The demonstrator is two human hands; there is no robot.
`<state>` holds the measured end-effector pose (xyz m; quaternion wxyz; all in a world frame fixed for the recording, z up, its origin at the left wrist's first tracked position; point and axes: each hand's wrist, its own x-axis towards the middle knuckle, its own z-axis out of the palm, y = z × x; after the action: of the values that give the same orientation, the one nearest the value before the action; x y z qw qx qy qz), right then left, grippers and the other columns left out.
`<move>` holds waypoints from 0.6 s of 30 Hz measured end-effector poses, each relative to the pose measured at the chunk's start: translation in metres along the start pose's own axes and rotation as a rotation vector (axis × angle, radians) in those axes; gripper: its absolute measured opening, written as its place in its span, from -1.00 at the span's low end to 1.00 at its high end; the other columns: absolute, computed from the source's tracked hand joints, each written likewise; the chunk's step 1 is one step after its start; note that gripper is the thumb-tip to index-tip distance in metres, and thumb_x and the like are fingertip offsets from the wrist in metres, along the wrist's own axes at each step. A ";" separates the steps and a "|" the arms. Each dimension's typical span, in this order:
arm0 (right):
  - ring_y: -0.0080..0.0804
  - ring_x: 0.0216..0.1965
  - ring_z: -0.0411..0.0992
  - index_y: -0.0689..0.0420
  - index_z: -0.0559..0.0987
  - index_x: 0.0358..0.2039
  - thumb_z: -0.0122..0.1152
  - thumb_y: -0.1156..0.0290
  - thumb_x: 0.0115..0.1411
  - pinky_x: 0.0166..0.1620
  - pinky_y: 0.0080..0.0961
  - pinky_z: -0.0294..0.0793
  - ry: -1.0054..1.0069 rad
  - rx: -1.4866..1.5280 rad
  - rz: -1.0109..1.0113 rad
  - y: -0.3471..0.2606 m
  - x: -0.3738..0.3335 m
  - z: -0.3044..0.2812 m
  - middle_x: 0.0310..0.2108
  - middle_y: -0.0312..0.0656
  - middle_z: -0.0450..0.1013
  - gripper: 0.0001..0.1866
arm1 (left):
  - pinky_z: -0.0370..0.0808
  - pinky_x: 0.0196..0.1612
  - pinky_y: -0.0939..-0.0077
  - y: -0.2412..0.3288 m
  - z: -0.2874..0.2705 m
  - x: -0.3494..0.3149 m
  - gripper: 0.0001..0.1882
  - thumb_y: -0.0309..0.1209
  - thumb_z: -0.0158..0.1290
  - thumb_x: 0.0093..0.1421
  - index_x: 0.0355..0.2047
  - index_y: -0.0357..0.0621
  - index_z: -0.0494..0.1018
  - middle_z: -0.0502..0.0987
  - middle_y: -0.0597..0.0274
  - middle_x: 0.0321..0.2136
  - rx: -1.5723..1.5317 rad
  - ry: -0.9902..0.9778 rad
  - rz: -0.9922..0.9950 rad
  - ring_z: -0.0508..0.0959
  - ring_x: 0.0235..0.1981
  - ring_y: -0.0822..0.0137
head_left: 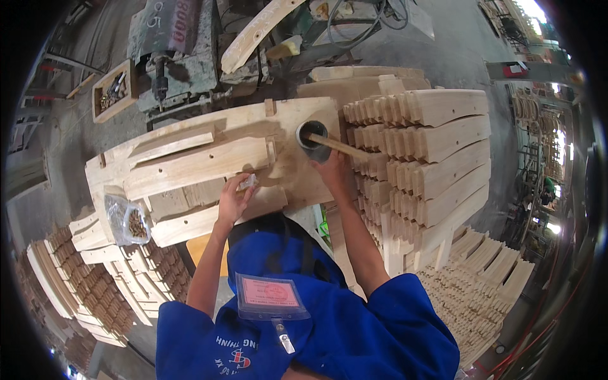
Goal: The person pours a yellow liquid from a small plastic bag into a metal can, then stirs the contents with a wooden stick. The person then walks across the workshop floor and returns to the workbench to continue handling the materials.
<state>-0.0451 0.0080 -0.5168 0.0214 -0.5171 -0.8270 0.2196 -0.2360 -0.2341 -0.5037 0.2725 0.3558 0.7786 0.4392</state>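
Observation:
My right hand (332, 172) is closed on the near side of a dark cup (315, 153). A flat wooden stick (342, 147) leans out of the cup's mouth to the right, passing just over my fingers. My left hand (233, 201) pinches a small whitish crumpled piece (248, 182) whose kind I cannot make out. It is just above the near edge of a curved wooden board with holes (196, 170), which lies on the wooden worktop (297, 174). Another holed board (190, 225) lies nearer to me, partly behind my left forearm.
A plastic bag of small dowel-like pieces (136, 223) sits at the worktop's left end. Stacked shaped wooden parts (453, 145) stand close on the right. Beyond the worktop is a drilling machine (161, 76), with a wooden box of small parts (114, 92) beside it.

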 end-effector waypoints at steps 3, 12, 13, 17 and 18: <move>0.08 0.17 0.20 0.21 0.23 0.20 0.49 0.13 -0.20 0.24 -0.06 0.11 0.030 0.063 -0.087 0.015 -0.001 0.016 0.11 0.15 0.26 -0.02 | 0.45 -0.04 0.25 0.004 -0.001 0.001 -0.65 -0.42 0.21 0.07 -0.10 -0.15 0.46 0.54 0.01 -0.19 0.016 0.024 0.025 0.52 -0.14 0.00; 0.12 0.15 0.21 0.26 0.24 0.18 0.48 0.07 -0.23 0.23 -0.13 0.17 -0.071 0.147 0.058 0.003 -0.024 -0.005 0.09 0.18 0.26 0.00 | 0.47 -0.11 0.23 0.025 -0.006 0.011 -0.58 -0.36 0.22 0.07 -0.06 -0.15 0.42 0.54 0.02 -0.18 0.054 0.020 -0.013 0.53 -0.13 0.01; 0.13 0.15 0.20 0.26 0.21 0.19 0.48 0.07 -0.22 0.20 -0.12 0.20 -0.081 0.133 0.078 0.004 -0.029 -0.006 0.10 0.19 0.25 0.01 | 0.47 -0.12 0.23 0.026 -0.006 0.009 -0.56 -0.35 0.22 0.07 -0.04 -0.16 0.41 0.53 0.02 -0.17 0.058 0.015 -0.023 0.53 -0.13 0.01; 0.16 0.15 0.20 0.28 0.14 0.22 0.47 0.05 -0.22 0.17 -0.09 0.26 -0.077 0.098 0.155 0.017 -0.050 0.001 0.12 0.22 0.21 0.07 | 0.45 -0.15 0.28 0.039 -0.001 0.006 -0.41 -0.34 0.24 0.07 0.07 -0.23 0.30 0.49 -0.02 -0.10 0.163 0.170 0.090 0.50 -0.11 0.07; 0.17 0.15 0.20 0.29 0.14 0.22 0.48 0.04 -0.22 0.17 -0.09 0.25 -0.064 0.096 0.177 0.023 -0.055 0.006 0.12 0.22 0.21 0.08 | 0.44 -0.10 0.25 0.048 0.001 0.004 -0.42 -0.37 0.23 0.06 0.07 -0.25 0.29 0.48 -0.04 -0.11 0.210 0.245 0.153 0.49 -0.11 0.03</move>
<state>-0.0015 -0.0330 -0.5205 0.0003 -0.5791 -0.7670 0.2765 -0.2223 -0.2136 -0.4629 0.1025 0.3843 0.8183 0.4149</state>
